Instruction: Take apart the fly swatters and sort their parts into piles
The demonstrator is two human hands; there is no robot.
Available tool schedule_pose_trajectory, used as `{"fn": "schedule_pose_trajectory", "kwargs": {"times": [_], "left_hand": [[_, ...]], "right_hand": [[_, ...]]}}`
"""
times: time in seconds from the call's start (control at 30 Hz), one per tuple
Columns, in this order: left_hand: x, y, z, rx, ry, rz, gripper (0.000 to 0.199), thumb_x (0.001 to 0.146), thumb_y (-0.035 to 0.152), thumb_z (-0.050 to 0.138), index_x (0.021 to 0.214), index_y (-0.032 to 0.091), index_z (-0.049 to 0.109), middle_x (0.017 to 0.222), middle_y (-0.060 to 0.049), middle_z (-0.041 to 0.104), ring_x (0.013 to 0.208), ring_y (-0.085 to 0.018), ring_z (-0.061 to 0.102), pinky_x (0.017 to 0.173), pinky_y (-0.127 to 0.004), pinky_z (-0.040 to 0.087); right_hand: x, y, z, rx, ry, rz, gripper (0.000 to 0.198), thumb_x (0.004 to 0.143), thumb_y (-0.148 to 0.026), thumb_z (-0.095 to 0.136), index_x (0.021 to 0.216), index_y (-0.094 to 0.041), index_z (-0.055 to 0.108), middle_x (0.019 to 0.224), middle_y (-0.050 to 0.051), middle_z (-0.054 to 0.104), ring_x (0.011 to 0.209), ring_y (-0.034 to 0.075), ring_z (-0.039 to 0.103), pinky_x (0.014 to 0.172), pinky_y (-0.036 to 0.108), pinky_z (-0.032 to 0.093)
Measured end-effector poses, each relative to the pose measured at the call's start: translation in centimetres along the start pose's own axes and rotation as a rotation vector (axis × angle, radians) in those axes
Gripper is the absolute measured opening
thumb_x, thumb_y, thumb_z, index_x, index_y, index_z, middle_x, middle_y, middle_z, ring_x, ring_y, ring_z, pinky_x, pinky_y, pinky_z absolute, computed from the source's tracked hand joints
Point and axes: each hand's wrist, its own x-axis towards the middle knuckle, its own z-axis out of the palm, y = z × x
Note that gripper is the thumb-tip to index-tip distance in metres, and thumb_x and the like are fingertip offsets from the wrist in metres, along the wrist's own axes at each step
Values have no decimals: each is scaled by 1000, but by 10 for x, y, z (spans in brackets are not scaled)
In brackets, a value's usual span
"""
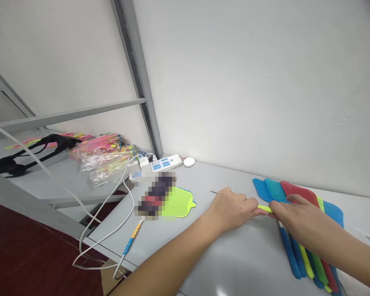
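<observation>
My left hand is closed around a fly swatter handle, and a short length of yellow-green grip shows between my two hands. A thin metal rod tip pokes out on the far side of my left hand. My right hand pinches the other end of the yellow-green grip. Under and beside my right hand lies a stack of fly swatters with blue, red and green mesh heads and coloured handles. Farther left, a loose yellow-green swatter head rests flat on the table, partly covered by a blurred-out phone-like object.
A power strip with plugged-in chargers and a round white device sit by the wall. White cables loop over the table's left edge. Plastic-bagged colourful items and a black strap lie on the shelf beyond a metal post.
</observation>
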Motion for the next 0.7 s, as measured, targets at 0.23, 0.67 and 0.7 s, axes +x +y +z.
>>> {"fn": "schedule_pose_trajectory", "kwargs": {"times": [0.23,0.67,0.7], "left_hand": [[9,17,-40,-333,-335,-393,55,95,60,31,71,20,59,62,-2,62,56,-18,57,46,-27,27],[4,-2,-44,-1108,-614,-579,47,96,57,31,87,19,57,63,4,40,50,-11,36,51,-24,32],[8,-2,-48,-912,-533,-537,41,95,54,38,88,19,58,69,1,48,58,-13,44,56,-26,36]], "right_hand": [[9,15,-13,-276,42,-265,24,77,-6,38,74,-26,50,56,-1,48,48,20,43,83,51,40],[29,34,-25,-455,68,-480,28,83,-1,36,78,-24,51,63,-3,51,58,17,48,100,47,32],[30,35,-27,-405,65,-439,27,86,-4,35,77,-24,51,61,-4,51,56,17,48,99,47,32]]}}
